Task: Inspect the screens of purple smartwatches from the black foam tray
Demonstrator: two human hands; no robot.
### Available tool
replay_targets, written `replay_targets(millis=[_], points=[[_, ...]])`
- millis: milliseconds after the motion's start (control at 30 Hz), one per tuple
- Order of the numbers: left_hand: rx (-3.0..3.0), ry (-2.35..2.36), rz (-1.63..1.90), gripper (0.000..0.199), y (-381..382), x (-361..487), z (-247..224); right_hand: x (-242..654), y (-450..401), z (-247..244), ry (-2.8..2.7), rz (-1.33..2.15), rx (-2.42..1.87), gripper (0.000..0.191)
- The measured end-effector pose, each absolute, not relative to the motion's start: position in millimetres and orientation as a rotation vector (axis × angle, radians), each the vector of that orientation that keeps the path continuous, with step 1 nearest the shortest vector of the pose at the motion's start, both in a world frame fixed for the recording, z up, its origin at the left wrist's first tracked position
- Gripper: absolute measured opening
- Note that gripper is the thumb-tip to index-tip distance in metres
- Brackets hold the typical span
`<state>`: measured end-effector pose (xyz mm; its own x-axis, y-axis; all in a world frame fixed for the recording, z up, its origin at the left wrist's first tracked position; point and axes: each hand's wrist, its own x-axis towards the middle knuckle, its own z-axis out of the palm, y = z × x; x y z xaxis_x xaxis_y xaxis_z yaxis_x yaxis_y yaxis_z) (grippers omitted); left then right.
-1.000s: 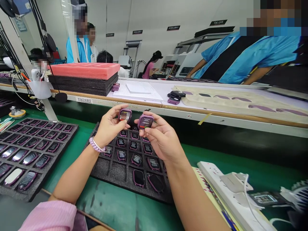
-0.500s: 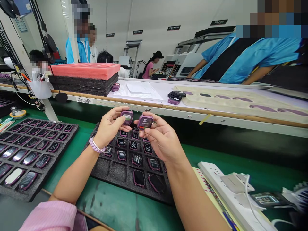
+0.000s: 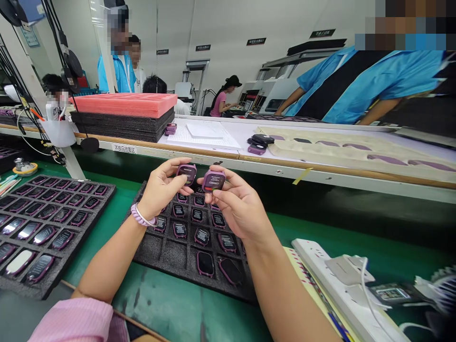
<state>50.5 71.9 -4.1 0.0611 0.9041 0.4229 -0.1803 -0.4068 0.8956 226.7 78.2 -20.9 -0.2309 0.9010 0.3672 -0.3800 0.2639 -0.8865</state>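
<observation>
My left hand (image 3: 164,183) is closed on a purple smartwatch body (image 3: 187,174), its thumb over the left side of the screen. Just to the right, my right hand (image 3: 235,197) grips a second purple smartwatch body (image 3: 213,181), whose lit screen shows small text and a red strip at the bottom. The two watches are held side by side, slightly apart, faces toward me. Below them lies a black foam tray (image 3: 162,273) with rows of similar watches in its pockets; several near pockets hold none. My forearms hide parts of this tray.
On the left sits another foam tray (image 3: 67,249) full of watches. A white power strip (image 3: 320,266) with plugs and cables lies at right. A shelf (image 3: 228,154) across the back carries a red foam stack (image 3: 124,104), papers (image 3: 204,130) and a beige tray (image 3: 342,154). Several people are beyond.
The left watch's screen has gone from a bright green-and-white display to a darker one with dim text. Both hands keep nearly the same position and grip.
</observation>
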Motion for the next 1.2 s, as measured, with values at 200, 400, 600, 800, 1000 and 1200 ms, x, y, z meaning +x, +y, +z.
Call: replay_targets(millis=[200,400,600,800,1000,1200], points=[[1.449,0.78,1.48,0.045,71.9,50.3,-5.4,227.1,80.2,-22.3,-1.315,1.304,-0.538,0.045],[1.467,0.726,1.44,0.053,64.7,50.4,-1.1,225.7,81.5,-22.4,-1.301,1.305,-0.543,0.047],[1.504,0.676,1.413,0.059,50.3,53.1,3.3,226.6,81.4,-21.0,-1.303,1.294,-0.573,0.048],[1.484,0.721,1.42,0.057,53.9,50.7,3.1,226.1,81.4,-22.3,-1.293,1.331,-0.569,0.051],[1.437,0.783,1.416,0.048,64.1,47.5,-0.5,225.2,81.1,-23.1,-1.311,1.337,-0.573,0.05],[1.44,0.73,1.445,0.053,67.1,49.8,-1.9,227.3,79.9,-22.5,-1.356,1.329,-0.579,0.055]])
